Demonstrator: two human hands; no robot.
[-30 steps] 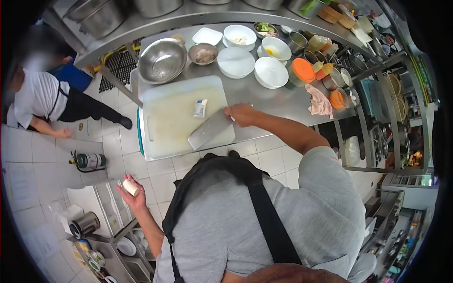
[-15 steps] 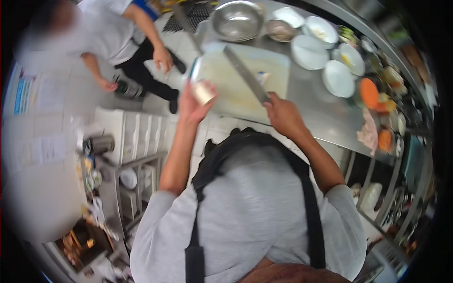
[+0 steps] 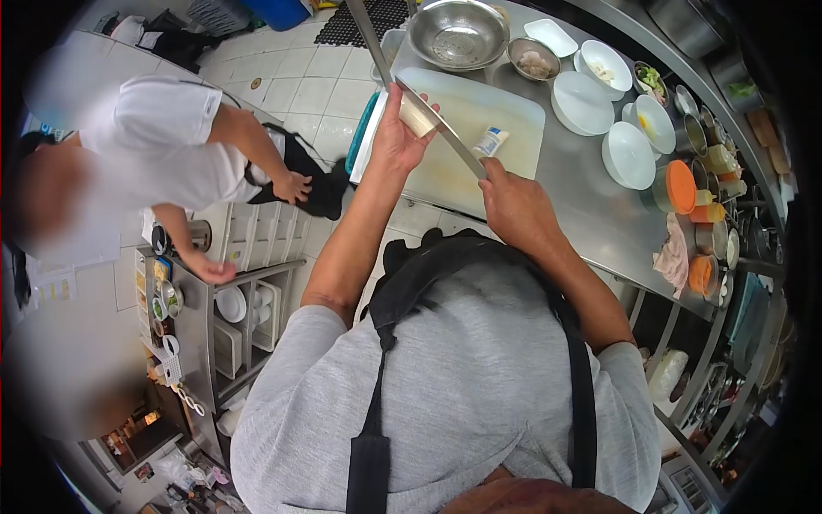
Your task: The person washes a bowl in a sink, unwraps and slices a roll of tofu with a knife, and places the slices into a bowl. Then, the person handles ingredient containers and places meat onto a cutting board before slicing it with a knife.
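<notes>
Over the near left part of the cutting board (image 3: 514, 116), my left hand (image 3: 402, 133) holds a pale cylindrical piece (image 3: 418, 116) in its fingers. The fist of my right hand (image 3: 518, 201) is closed round the handle end of a cleaver (image 3: 462, 151). Its blade is seen nearly edge-on and reaches up and left to the pale piece. Whether the edge touches the piece I cannot tell. A small white and blue packet (image 3: 491, 141) lies on the board, just beyond my right hand.
A steel colander (image 3: 458, 34), a small bowl of meat (image 3: 534, 60), white bowls (image 3: 629, 155) and an orange-lidded container (image 3: 681, 187) stand along the steel table (image 3: 591, 218). A co-worker (image 3: 171, 128) in white is close on the left, arms hanging near a shelf unit (image 3: 214, 300).
My left hand has come up from the lower left to the board with the pale piece. The cleaver has been raised and turned beside it. The co-worker has moved nearer.
</notes>
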